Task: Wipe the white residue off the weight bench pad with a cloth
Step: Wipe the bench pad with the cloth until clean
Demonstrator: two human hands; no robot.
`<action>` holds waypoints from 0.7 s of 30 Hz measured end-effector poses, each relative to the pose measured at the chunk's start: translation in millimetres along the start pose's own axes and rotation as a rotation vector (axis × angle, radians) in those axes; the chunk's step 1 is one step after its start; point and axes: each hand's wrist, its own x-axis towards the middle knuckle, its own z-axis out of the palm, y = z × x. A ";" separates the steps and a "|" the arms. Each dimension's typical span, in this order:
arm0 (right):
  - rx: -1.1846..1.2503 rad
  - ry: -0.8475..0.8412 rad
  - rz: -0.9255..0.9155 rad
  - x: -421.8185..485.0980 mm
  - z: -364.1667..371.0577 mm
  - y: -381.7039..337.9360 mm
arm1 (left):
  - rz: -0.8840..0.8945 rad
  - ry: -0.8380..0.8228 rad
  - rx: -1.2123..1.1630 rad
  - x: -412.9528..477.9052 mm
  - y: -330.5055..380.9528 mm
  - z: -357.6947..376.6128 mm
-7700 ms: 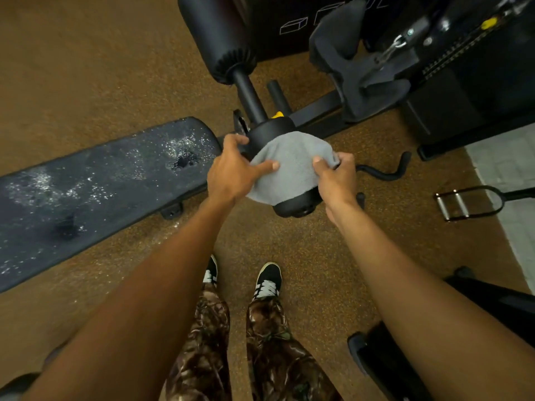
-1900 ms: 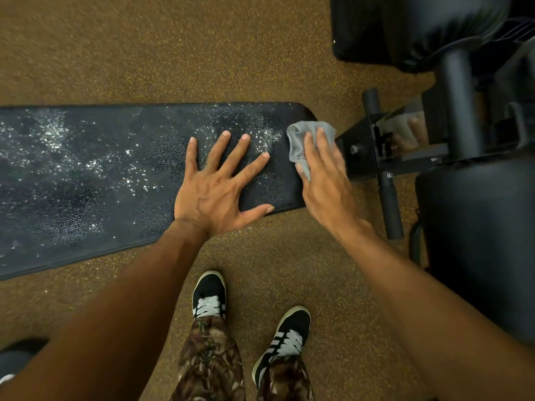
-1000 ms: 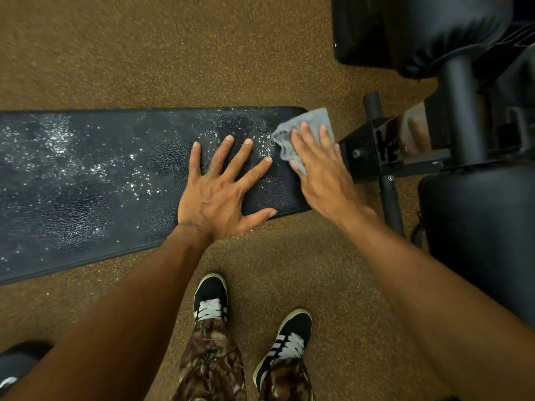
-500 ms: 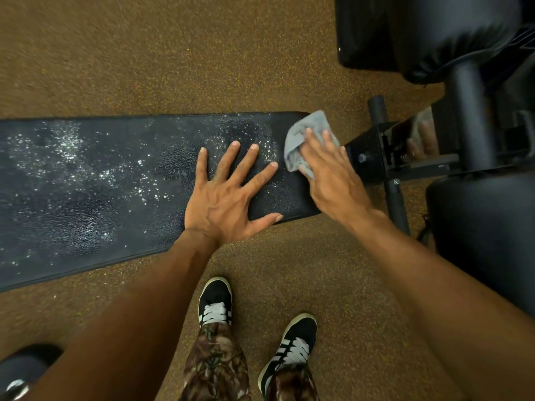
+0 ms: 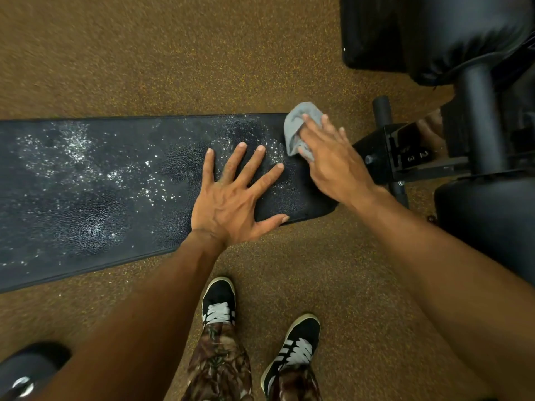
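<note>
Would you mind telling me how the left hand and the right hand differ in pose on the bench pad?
The left hand lies flat with fingers spread wide; the right hand has its fingers close together. The left hand touches the bench pad bare, while the right hand presses a grey cloth at the pad's end. Both are palm down on the same pad.

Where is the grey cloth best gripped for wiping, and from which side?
Probably the bunched far end of the grey cloth, free beyond the right hand. Come from above at the end of the bench pad: the near part lies pressed under that hand.
</note>
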 end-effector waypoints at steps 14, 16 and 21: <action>-0.091 0.026 0.005 -4.9 -7.1 -2.2 | 0.002 0.020 0.000 -0.3 -0.9 1.1; -0.059 0.041 0.067 20.2 -7.3 -6.5 | -0.004 0.018 0.006 -0.5 -0.7 1.1; -0.002 0.006 -0.106 37.1 5.3 -30.7 | -0.007 0.036 -0.012 -0.1 -0.3 2.2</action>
